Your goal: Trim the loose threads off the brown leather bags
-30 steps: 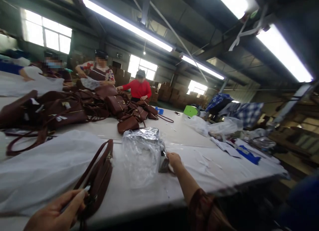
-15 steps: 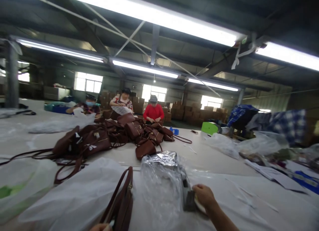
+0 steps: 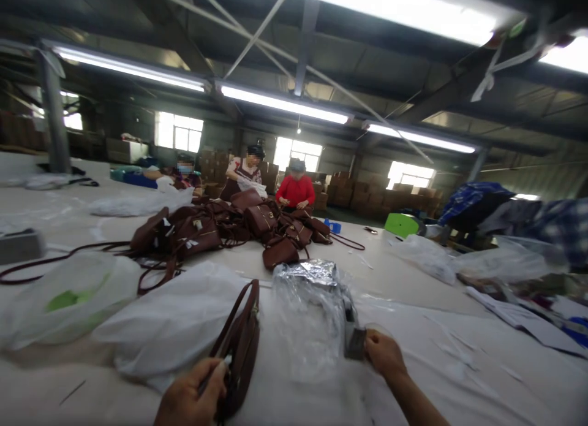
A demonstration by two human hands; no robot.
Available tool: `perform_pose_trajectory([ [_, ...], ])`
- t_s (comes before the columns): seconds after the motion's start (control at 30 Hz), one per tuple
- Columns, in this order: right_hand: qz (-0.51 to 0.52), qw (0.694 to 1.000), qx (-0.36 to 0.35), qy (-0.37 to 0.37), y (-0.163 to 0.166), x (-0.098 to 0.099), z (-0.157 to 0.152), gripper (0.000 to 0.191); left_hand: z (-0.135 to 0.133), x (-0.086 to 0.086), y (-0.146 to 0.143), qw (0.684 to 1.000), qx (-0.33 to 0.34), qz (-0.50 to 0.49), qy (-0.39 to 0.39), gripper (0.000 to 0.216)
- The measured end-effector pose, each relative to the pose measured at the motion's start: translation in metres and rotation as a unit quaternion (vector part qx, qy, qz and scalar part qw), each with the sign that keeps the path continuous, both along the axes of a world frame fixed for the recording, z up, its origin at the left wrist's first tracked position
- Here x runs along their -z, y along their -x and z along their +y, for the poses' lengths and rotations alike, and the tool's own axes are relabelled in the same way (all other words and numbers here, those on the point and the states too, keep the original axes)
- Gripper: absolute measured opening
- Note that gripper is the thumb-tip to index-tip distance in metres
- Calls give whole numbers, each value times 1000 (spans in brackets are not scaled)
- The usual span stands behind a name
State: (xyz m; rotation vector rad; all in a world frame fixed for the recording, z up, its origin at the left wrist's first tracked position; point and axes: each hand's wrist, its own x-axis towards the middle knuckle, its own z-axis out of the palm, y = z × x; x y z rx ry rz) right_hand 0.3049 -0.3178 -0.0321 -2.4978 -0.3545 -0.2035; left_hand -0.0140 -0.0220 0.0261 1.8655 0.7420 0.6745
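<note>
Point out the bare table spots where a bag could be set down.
Bare table lies between the plastic-wrapped bundle and the clear bags at right. Another bare strip runs before the right hand. The brown bag pile and white bags crowd the left.

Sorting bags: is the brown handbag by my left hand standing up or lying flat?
Standing: the handbag rests on its edge on the table, strap looping above it, steadied by the left hand.
</note>
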Motion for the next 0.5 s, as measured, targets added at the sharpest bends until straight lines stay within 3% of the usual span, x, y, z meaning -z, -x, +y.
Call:
perform_pose_trajectory([
  [0.1, 11, 999, 2, 50, 8, -2, -4, 22, -2, -5, 4, 1000, 25, 11, 5, 41],
  [0.23, 59, 996, -11, 59, 38, 1, -2, 23, -1, -8, 5, 999, 36, 23, -9, 36],
  [0.3, 54, 997, -56, 16, 65, -5, 12, 26, -2, -9, 5, 998, 41, 23, -28, 35],
  [0.37, 62, 980, -152, -108, 100, -21, 41, 28, -4, -8, 4, 998, 45, 20, -46, 34],
  [0.5, 204, 893, -306, -260, 173, -63, 121, 26, -7, -7, 3, 996, 51, 24, -74, 32],
])
